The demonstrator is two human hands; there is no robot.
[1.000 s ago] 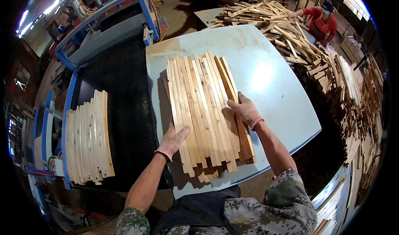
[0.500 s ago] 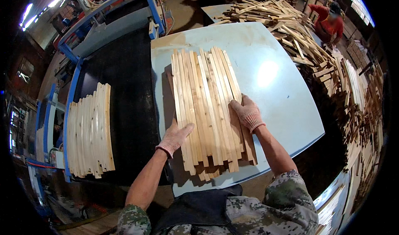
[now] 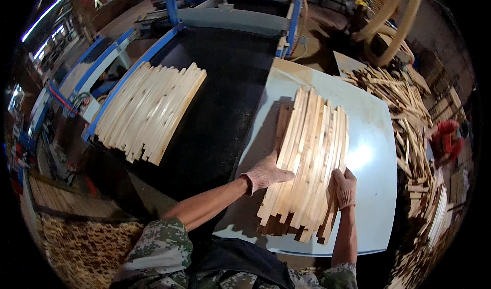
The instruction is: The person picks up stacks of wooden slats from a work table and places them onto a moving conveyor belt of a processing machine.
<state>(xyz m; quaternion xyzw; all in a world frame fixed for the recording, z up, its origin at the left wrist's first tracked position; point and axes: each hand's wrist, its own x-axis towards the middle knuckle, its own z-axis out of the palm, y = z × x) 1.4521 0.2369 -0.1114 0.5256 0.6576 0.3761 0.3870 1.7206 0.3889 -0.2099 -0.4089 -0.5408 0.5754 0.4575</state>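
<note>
A bundle of pale wooden strips (image 3: 313,158) lies lengthwise before me over a light blue tabletop (image 3: 376,187), their ends uneven. My left hand (image 3: 270,174), in a knitted work glove, is closed on the bundle's left side, thumb on top and fingers hidden beneath or behind. On the opposite side my right hand (image 3: 346,188), gloved too, grips the edge with its thumb up. Darker strips show below the top layer at the near end and along the left. Whether the bundle is lifted off the tabletop I cannot tell.
Left of the tabletop runs a black conveyor belt (image 3: 220,100) carrying another row of strips (image 3: 151,110). A blue machine frame (image 3: 294,20) spans its far end. Heaped loose strips (image 3: 409,135) lie at right, near a person in red (image 3: 447,141). Stacked wood (image 3: 87,248) stands lower left.
My view has swung left, so the belt and its strips show more fully. Both hands still grip the bundle, whose strips now look packed closer together.
</note>
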